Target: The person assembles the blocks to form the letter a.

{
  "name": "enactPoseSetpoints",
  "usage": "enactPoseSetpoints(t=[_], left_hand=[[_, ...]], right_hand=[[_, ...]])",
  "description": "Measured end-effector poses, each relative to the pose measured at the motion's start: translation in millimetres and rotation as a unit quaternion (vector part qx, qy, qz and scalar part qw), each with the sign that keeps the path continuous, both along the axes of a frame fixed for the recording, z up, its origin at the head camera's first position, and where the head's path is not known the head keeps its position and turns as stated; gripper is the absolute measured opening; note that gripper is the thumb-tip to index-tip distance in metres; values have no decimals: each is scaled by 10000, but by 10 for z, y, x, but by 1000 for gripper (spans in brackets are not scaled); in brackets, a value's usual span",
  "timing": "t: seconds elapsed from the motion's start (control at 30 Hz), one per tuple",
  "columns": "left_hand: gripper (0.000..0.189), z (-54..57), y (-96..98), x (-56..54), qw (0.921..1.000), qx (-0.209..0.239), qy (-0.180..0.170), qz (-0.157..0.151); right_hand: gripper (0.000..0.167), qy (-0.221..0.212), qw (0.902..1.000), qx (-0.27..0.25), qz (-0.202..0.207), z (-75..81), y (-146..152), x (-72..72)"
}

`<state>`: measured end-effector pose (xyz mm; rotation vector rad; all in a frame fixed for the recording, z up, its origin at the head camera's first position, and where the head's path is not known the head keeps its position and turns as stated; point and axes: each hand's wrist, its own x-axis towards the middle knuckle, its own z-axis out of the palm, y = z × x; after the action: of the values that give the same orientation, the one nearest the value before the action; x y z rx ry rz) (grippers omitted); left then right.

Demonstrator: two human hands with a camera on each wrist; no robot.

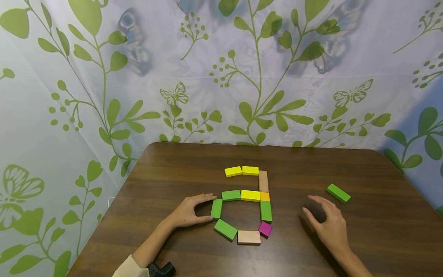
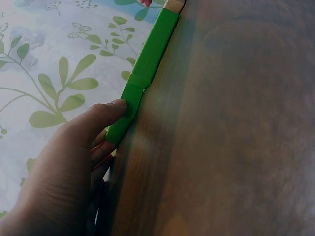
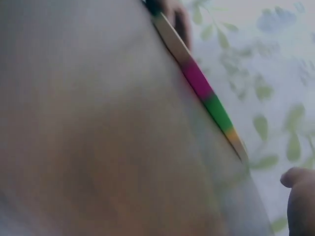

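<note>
Flat on the table, coloured wooden blocks form a closed loop with an upper arm that bends left. My left hand (image 1: 188, 209) pinches the ends of the green block (image 1: 216, 209) on the loop's left side. In the left wrist view its thumb lies on the green block (image 2: 123, 113). A second green block (image 1: 225, 230) slants just below, meeting a tan block (image 1: 248, 237). The purple block (image 1: 265, 229) sits at the lower right corner. My right hand (image 1: 330, 227), thumb and fingers apart, holds nothing, to the right of the blocks. Only its thumb (image 3: 301, 196) shows in the right wrist view.
One loose green block (image 1: 338, 193) lies beyond my right hand. Two yellow blocks (image 1: 250, 171) top the shape, beside an upright-running tan block (image 1: 263, 181). A black object (image 1: 162, 269) is by my left sleeve. A patterned cloth (image 1: 221, 77) hangs behind the brown table (image 1: 166, 165).
</note>
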<state>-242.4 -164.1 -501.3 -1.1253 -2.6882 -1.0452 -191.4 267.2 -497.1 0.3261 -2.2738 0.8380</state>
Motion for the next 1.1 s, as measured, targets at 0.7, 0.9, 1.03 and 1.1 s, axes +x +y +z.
enactPoseSetpoints(t=[0.7,0.9,1.03,1.1], left_hand=[[61,-6,5,0,10000,-7,-60,32],[61,-8,3,2,9999,-13,-106,46],[61,-13,-4,2,9999,1,-112,45],[61,-11,-7,3,9999,6,-105,52]], right_hand=[[52,-1475,9748,316,-1645,-73,994,-246],[39,-1315,9757,477,-1689,-75,968,-234],[38,-1394,9747,551,-1658,-59,931,-205],[37,-1414,9761,531,-1564,-42,899,-182]])
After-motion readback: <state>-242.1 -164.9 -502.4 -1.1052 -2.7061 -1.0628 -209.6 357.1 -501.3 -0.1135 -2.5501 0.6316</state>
